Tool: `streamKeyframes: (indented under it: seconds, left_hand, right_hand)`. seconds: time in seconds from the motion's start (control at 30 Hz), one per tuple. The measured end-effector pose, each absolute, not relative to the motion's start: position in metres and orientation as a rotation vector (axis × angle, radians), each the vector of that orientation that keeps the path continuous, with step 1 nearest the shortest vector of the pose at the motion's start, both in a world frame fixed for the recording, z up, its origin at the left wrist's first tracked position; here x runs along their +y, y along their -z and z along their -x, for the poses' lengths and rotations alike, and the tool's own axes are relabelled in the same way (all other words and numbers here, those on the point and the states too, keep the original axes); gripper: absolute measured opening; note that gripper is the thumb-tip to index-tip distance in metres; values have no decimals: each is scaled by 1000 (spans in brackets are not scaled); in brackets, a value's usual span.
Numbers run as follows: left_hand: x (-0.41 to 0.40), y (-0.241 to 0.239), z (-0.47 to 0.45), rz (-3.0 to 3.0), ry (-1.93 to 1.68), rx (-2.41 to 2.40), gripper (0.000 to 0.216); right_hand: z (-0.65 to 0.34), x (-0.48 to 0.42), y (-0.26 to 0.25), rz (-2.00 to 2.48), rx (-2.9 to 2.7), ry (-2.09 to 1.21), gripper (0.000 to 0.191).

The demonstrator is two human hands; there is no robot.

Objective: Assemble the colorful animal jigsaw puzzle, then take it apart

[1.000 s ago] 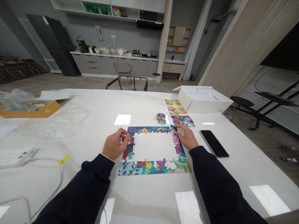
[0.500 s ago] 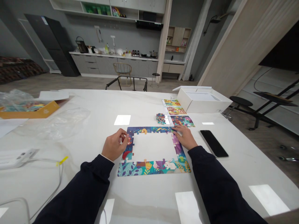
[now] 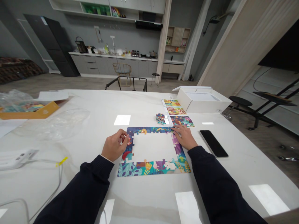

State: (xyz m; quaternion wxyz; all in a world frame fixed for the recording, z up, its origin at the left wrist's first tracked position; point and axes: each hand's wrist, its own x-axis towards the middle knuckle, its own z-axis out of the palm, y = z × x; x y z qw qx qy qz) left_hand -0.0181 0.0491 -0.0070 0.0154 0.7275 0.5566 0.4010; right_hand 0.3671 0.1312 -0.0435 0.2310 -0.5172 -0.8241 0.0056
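A jigsaw puzzle border [image 3: 154, 168] lies flat on the white table, a joined ring of colourful pieces around a bare rectangle. My left hand [image 3: 114, 144] rests at its left side, fingers loosely curled, thumb and fingertip apart against the edge. At the upper right corner, my right hand [image 3: 185, 137] lies with its fingers stretched over the border. Neither hand holds a loose piece that I can see. Just beyond the border sits a small pile of puzzle pieces [image 3: 160, 119]. Beside that pile is a picture sheet [image 3: 182, 120] showing several coloured scenes.
A black phone [image 3: 213, 143] lies right of my right hand. Farther back stands an open white box [image 3: 205, 99]. On the left are a yellow box [image 3: 46, 111] with bagged pieces, a clear plastic bag [image 3: 63, 123], a white power strip [image 3: 16, 158] and its cable.
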Motion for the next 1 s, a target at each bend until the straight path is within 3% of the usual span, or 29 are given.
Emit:
streamKeyframes:
  seconds: [0.77,1.0]
  left_hand:
    - [49,7,17,-2269,-1215,1726,12]
    - [52,10,19,-2241,-1083,1708,11]
  right_hand:
    - [-353,140,50,1450,-2131,-201,32]
    - [-360,133,40,1410,-1987,-127,36]
